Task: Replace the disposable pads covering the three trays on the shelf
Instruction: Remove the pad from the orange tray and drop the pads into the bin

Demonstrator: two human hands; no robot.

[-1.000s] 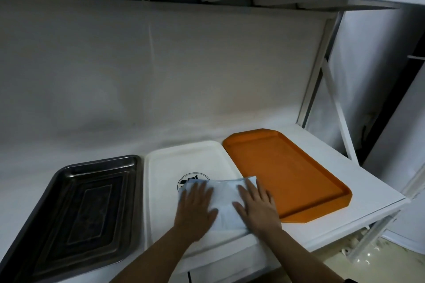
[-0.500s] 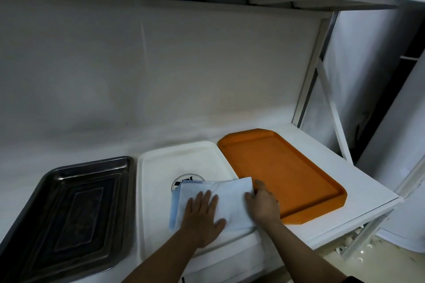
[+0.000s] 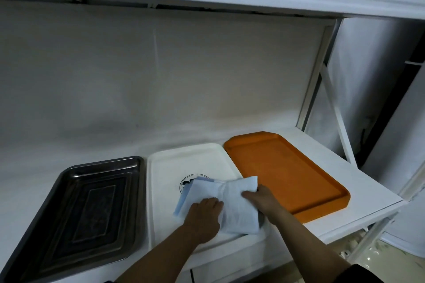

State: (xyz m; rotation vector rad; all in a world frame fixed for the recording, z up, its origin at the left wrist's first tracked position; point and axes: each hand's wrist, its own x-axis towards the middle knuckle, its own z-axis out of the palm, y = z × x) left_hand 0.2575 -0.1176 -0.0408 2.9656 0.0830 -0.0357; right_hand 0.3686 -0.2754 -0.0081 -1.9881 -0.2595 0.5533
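**Folded pad being opened over the white tray**

A folded disposable pad (image 3: 226,204) is seen low in the centre of the frame, lying on the near part of the white tray (image 3: 165,190), with its right portion lifted off the surface. Blue backing shows at its left edge. The steel tray (image 3: 76,209) at lower left and the orange tray (image 3: 287,172) at centre right are both bare.

The left hand (image 3: 203,216) is laid on the left half of the pad, fingers bent at the knuckles and pressed down; whether anything is pinched under them cannot be told. The right hand (image 3: 262,200) is closed on the pad's right fold, the layer caught between thumb and fingers and raised.

The pad is judged to be very light, thin and limp, with no stiffness of its own; it is likely to sag, crease and slide on the smooth tray. It is best taken at an edge or corner of a single layer, with the other side pinned.

Compared with the earlier frames, the right hand is no longer flat on the pad; its flap has been raised and creased. The left hand has curled from a flat palm, and more blue edge is exposed.
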